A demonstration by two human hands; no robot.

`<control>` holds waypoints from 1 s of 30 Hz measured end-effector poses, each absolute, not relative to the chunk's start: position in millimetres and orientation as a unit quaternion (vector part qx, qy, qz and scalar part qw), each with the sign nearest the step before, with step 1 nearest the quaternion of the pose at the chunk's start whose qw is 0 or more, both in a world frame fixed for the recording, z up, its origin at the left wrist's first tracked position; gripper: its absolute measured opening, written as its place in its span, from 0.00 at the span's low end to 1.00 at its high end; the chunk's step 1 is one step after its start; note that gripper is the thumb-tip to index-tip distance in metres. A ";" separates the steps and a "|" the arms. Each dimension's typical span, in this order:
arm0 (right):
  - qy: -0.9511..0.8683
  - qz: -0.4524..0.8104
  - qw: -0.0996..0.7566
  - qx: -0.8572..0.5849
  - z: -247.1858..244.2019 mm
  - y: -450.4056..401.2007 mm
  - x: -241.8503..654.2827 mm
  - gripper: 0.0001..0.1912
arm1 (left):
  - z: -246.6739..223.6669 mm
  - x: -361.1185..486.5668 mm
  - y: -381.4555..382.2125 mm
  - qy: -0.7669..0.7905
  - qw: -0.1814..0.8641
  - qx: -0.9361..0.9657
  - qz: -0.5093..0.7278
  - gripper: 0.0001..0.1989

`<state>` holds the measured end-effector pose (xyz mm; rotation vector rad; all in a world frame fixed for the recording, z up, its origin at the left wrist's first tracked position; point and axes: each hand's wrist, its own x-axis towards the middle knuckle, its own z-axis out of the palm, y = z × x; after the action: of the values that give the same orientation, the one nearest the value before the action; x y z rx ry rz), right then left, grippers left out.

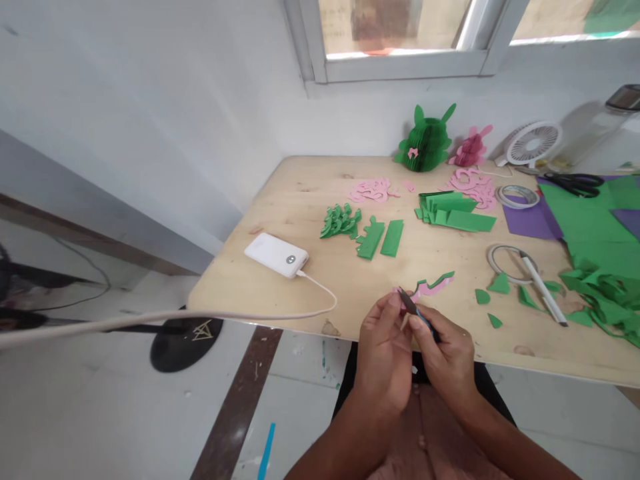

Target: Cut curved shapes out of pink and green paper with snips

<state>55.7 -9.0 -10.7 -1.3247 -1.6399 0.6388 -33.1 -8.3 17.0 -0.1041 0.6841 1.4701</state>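
Observation:
At the table's front edge, my right hand (447, 343) is closed around small dark scissors (411, 305) with a bit of blue at the handle. The blades point up and left, to the fingertips of my left hand (385, 340). My left hand is pinching a small piece of pink paper (397, 290), mostly hidden by the fingers. Just beyond both hands lies a wavy-edged pink and green paper strip (434, 285). Farther back are a folded green paper piece with a scalloped edge (371, 240), a plain green rectangle (393, 238) and a heap of green cutouts (340, 220).
A white power bank (277, 255) with a cable lies left. Pink cutouts (373, 190), green strips (457, 210), a tape roll (517, 196), a marker (545, 293) and black scissors (575, 183) lie around. Behind stand a green paper figure (427, 143) and a small fan (533, 143).

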 end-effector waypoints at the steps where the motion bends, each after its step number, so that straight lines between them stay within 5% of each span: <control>1: -0.663 0.258 0.452 -0.537 -9.9 -8.8 55.3 0.15 | 16.0 -32.8 -8.1 0.296 0.696 -0.054 0.652 0.07; 30: -0.691 0.186 0.446 -0.538 -10.5 -2.1 51.4 0.14 | 21.0 -32.8 -2.3 0.244 0.714 -0.191 0.628 0.10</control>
<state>51.4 -2.1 -10.5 -1.3328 -1.7106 0.4618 -32.8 -2.3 21.0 -0.4240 0.5405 1.3915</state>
